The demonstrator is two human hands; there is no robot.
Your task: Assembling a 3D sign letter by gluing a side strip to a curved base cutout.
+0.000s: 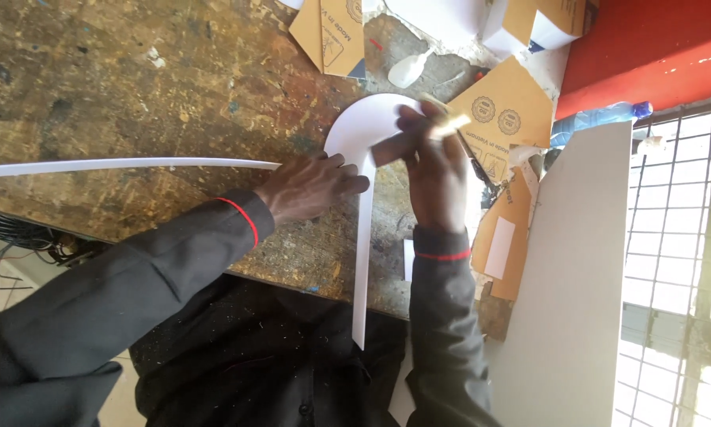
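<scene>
Left hand (312, 186) pressed flat, fingers together, on white curved plastic strip (365, 237) over worn wooden tabletop (134, 87); right hand (434, 170) pinching small pale tool (448, 120).

The setting is a craft or fabrication workshop. The chief evidence is the wooden workbench (134, 87), its top heavily scarred, stained and flecked with old paint and glue. Cut pieces of brown cardboard (504, 107) lie scattered across the far end of the workbench, mixed with white offcuts. A long white strip (118, 164) of sheet material runs across the workbench surface, and a large pale board (569, 300) leans just beside the workbench. Loose cables (15, 233) trail below the workbench edge. A metal window grille (679, 237) and a red-painted surface (648, 43) stand beyond the workbench.
</scene>
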